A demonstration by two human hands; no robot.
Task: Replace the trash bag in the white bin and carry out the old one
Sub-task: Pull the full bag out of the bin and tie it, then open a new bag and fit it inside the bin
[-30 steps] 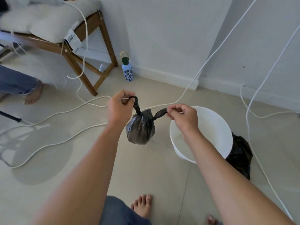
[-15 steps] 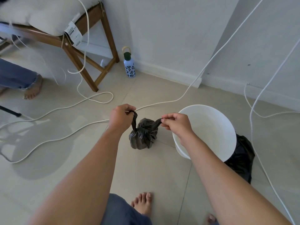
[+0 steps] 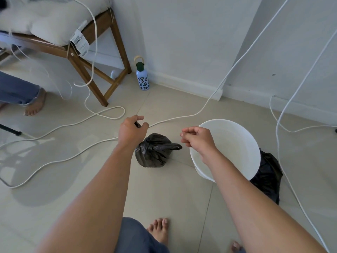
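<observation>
The old trash bag (image 3: 152,154), small, black and knotted, sits on the floor tiles just left of the white bin (image 3: 242,136). My left hand (image 3: 130,131) hovers above the bag's left side and pinches a black strip of it between thumb and fingers. The bag's other tail sticks out to the right, free. My right hand (image 3: 197,140) hangs over the bin's left rim with loosely curled fingers and holds nothing. The bin shows a bare white inside. Another black bag (image 3: 268,178) lies crumpled on the floor behind the bin's right side.
White cables (image 3: 182,117) snake across the floor on both sides of the bin. A wooden chair (image 3: 102,57) with a white cushion stands at the back left, a patterned bottle (image 3: 142,80) by the wall. Another person's foot (image 3: 34,105) is at the left; my own feet are below.
The bag went from hanging between both hands down onto the floor. My right hand let go of its tail and lifted away; my left hand keeps its strip.
</observation>
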